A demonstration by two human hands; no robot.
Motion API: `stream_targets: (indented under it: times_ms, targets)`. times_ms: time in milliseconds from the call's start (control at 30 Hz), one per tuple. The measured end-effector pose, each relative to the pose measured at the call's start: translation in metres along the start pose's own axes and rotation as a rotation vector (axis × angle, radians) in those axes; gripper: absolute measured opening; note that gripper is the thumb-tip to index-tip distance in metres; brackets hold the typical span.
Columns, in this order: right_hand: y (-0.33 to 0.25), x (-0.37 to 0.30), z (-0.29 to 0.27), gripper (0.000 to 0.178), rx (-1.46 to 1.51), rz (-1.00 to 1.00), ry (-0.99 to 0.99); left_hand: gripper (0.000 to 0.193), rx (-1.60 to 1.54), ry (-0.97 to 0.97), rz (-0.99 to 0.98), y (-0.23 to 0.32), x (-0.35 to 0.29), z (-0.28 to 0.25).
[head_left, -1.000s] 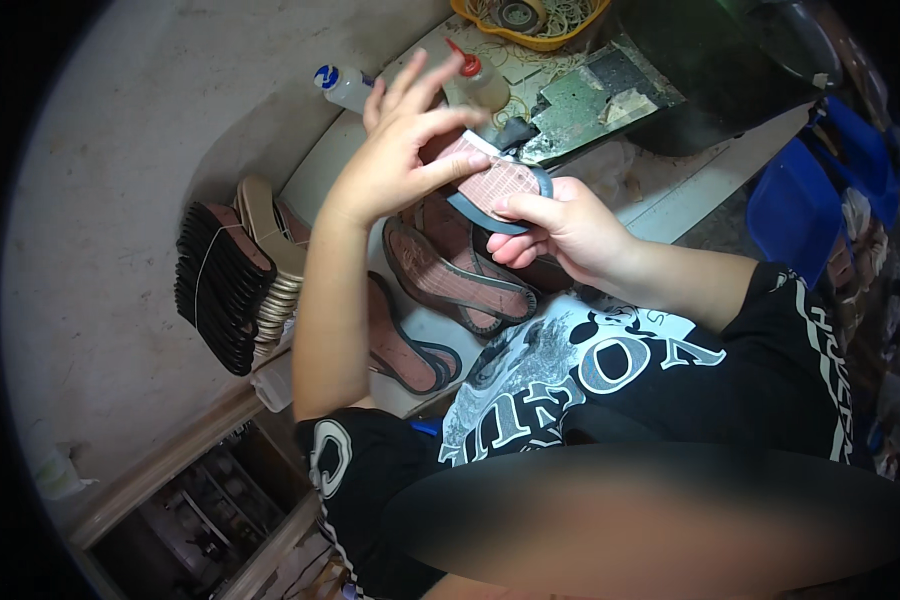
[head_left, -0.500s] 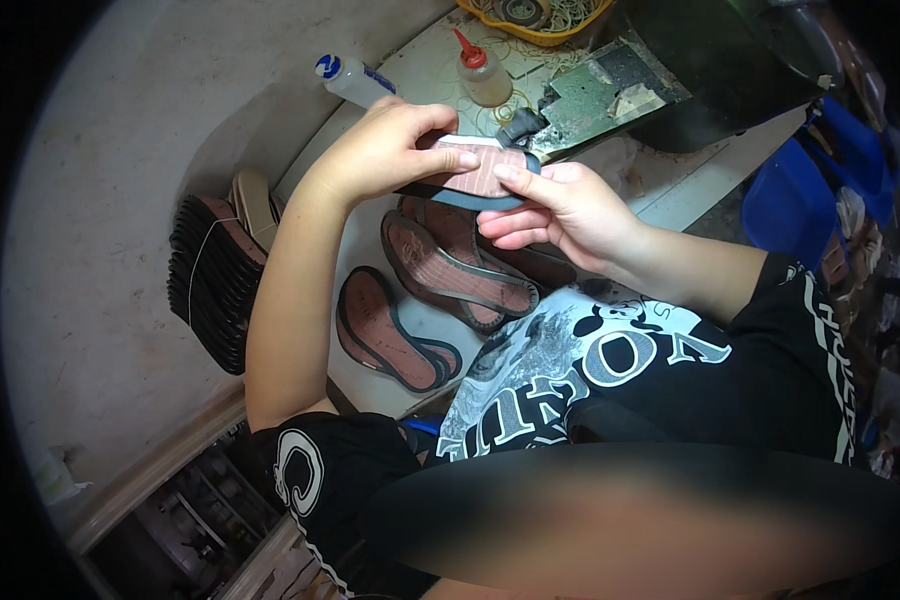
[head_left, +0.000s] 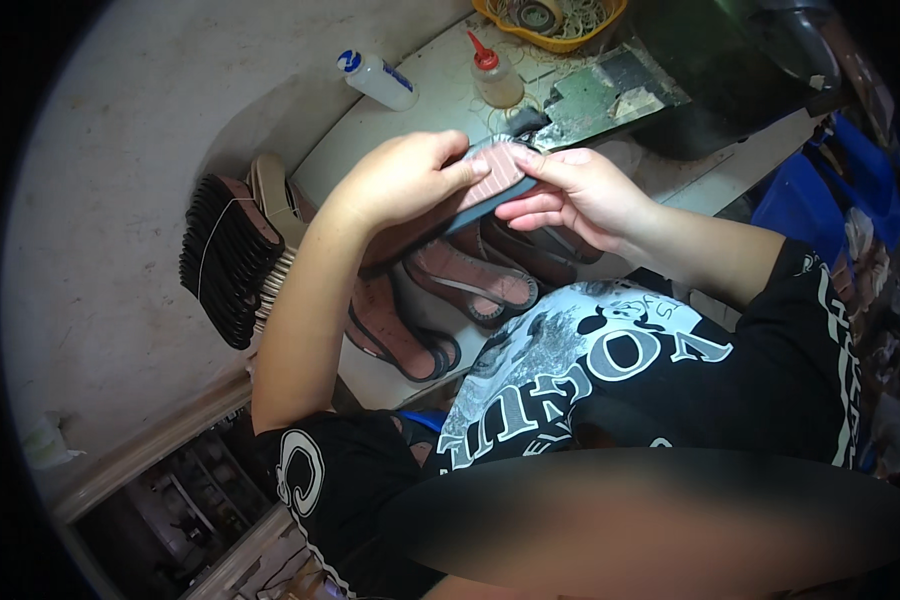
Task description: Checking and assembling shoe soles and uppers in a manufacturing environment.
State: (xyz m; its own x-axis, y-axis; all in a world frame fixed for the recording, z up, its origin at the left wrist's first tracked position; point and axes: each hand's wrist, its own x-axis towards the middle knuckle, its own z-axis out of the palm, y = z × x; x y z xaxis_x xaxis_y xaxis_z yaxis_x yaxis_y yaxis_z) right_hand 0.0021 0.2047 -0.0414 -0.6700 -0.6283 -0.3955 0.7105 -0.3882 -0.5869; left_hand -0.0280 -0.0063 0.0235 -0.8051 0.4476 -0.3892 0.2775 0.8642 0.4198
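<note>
Between my two hands is a shoe sole [head_left: 498, 178] with a striped brownish-pink top and a dark rim, held above the table. My left hand [head_left: 410, 180] is closed around its middle, thumb pressed on the top face. The thumb and fingers of my right hand [head_left: 580, 195] pinch its rounded right end. Below lie several more soles: one pair [head_left: 395, 325] at the left, another sole [head_left: 465, 275] in the middle, and darker ones [head_left: 535, 255] partly under my right hand.
Against the wall stands a bundle of dark soles [head_left: 225, 250] tied with string, beside pale ones [head_left: 273, 195]. Farther back are a white bottle [head_left: 382, 82] with a blue cap, a red-tipped glue bottle [head_left: 497, 80], a yellow basket [head_left: 570, 42] and a worn green board [head_left: 610, 95]. Blue bins [head_left: 800, 205] are at the right.
The sole has tilted, its left part now slanting down toward me under my left hand. My right hand has shifted slightly right. The whole view has moved a little.
</note>
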Motion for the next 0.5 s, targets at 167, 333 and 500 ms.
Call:
stream_targets:
  times_ms: [167,333,500]
  targets:
    - [-0.008,0.003,-0.005,0.037,-0.082,0.087,-0.042,0.041,-0.373,-0.061,-0.167,-0.006,-0.004,0.022]
    - [-0.014,0.002,-0.001,0.033,-0.192,0.104,-0.051,0.044,-0.700,-0.090,-0.272,0.000,-0.009,0.028]
    - [-0.016,0.002,-0.003,0.032,-0.355,0.101,0.001,0.039,-0.903,-0.167,-0.366,0.006,-0.008,0.030]
